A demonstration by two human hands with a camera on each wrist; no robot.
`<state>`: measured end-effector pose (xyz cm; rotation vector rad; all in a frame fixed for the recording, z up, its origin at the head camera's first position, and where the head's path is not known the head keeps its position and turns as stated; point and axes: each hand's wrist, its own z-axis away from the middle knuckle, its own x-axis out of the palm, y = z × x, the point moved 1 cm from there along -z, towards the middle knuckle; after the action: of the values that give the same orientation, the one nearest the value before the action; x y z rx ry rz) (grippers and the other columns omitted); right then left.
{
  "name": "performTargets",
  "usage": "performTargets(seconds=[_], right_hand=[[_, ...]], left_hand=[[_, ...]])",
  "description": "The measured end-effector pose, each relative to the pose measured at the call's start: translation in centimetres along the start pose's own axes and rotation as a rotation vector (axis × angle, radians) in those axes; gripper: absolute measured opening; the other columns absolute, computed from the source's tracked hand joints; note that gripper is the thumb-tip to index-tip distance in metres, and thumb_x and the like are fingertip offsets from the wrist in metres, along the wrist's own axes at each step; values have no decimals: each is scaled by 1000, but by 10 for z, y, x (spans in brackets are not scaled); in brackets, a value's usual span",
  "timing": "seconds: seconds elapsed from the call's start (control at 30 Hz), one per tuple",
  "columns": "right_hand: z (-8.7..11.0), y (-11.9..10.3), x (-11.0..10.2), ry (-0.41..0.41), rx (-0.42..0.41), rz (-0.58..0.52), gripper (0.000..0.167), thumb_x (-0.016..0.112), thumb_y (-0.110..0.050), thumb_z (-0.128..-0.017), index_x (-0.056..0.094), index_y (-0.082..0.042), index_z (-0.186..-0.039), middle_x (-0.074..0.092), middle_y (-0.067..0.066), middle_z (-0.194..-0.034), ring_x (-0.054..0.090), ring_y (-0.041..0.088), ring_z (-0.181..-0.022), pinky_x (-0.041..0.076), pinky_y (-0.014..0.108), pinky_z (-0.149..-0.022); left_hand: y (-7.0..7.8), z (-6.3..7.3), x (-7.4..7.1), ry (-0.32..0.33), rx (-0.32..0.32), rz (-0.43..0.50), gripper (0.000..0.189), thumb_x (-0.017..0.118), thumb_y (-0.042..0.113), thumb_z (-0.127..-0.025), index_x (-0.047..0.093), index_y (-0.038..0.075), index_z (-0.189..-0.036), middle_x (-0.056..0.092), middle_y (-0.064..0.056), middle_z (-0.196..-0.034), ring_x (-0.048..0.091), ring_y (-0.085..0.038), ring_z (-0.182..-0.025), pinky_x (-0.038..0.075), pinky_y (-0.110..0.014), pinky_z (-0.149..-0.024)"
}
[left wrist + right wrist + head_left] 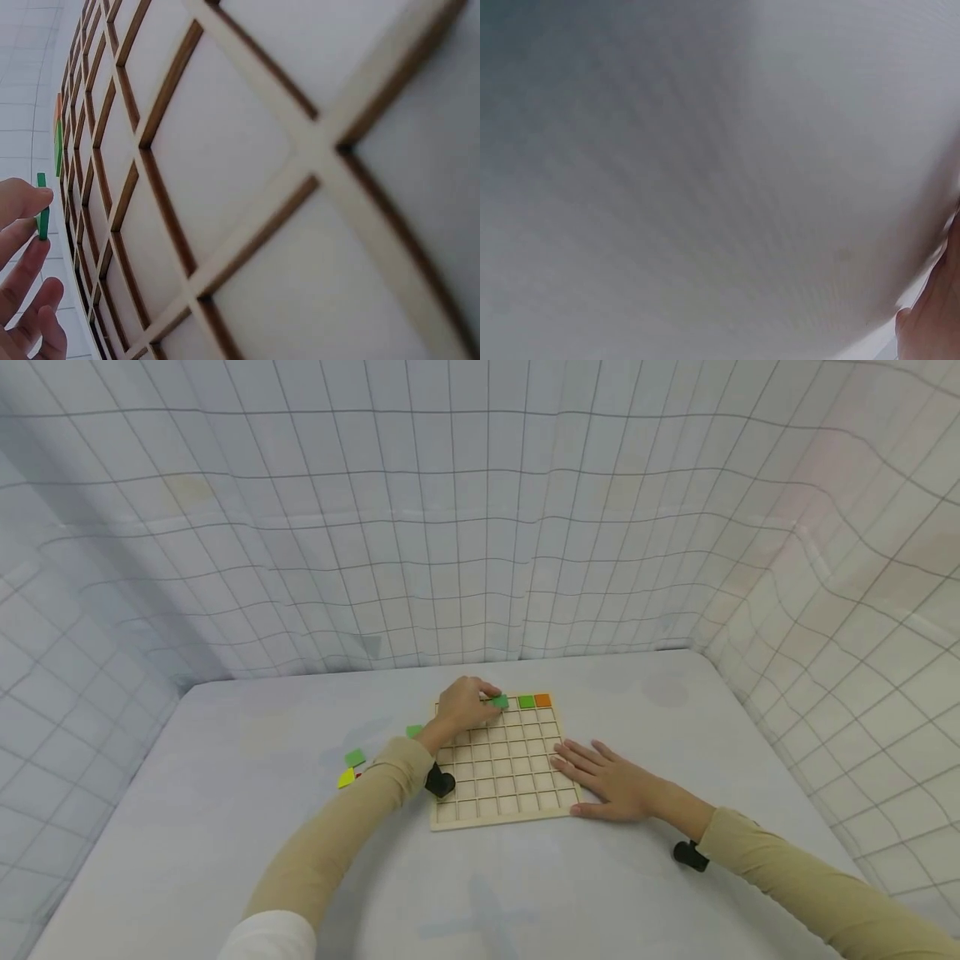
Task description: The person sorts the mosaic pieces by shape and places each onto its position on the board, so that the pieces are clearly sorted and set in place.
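My left hand (465, 703) pinches a green square tile (500, 702) over the far row of a wooden grid board (498, 819). In the left wrist view the tile (43, 206) stands edge-on between thumb and fingers, apart from the board's raised slats. A second green tile (527, 701) and an orange tile (542, 700) sit side by side in the board's far right corner. My right hand (617, 785) lies flat with spread fingers, its fingertips touching the board's right edge. Only a sliver of that hand (934, 319) shows in the right wrist view.
Left of the board lie a green tile (355, 758), a yellow piece (346, 777) and a red bit mostly hidden by the left sleeve. Another green tile (414, 730) lies beside the left wrist. A white table (195, 827) carries everything, with gridded white curtains (420, 527) around it.
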<state>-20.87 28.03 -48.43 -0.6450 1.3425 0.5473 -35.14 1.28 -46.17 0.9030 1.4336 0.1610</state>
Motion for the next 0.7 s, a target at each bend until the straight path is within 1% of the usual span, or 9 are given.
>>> performTargets(seconds=[0.23, 0.4, 0.57, 0.7], right_hand=[[0, 1, 1, -6, 5, 5, 76, 41, -55, -97, 14, -15, -156, 10, 9, -163, 9, 30, -150, 13, 61, -115], [0, 1, 2, -15, 7, 13, 76, 39, -56, -97, 13, -15, -156, 9, 7, -163, 8, 29, -150, 13, 60, -115], [0, 2, 2, -11, 4, 26, 76, 38, -58, -97, 12, -15, -156, 9, 7, -163, 8, 28, -150, 14, 60, -115], [0, 3, 4, 10, -5, 32, 76, 39, -57, -97, 14, -15, -156, 11, 8, -162, 11, 29, -150, 15, 60, -115]], left_hand=[[4, -6, 6, -11, 5, -44, 27, 72, 21, -83, 75, 15, -109, 70, -6, -115, 66, -23, -101, 48, -22, -56], [7, -7, 9, -8, -15, -39, 27, 72, 20, -83, 75, 15, -109, 70, -5, -116, 63, -25, -105, 48, -24, -58], [8, -9, 11, -11, -18, -43, 27, 73, 21, -83, 74, 14, -109, 70, -5, -114, 64, -24, -105, 50, -25, -60], [8, -10, 13, -21, -21, -44, 26, 72, 21, -84, 74, 14, -109, 70, -5, -114, 65, -23, -106, 53, -29, -66]])
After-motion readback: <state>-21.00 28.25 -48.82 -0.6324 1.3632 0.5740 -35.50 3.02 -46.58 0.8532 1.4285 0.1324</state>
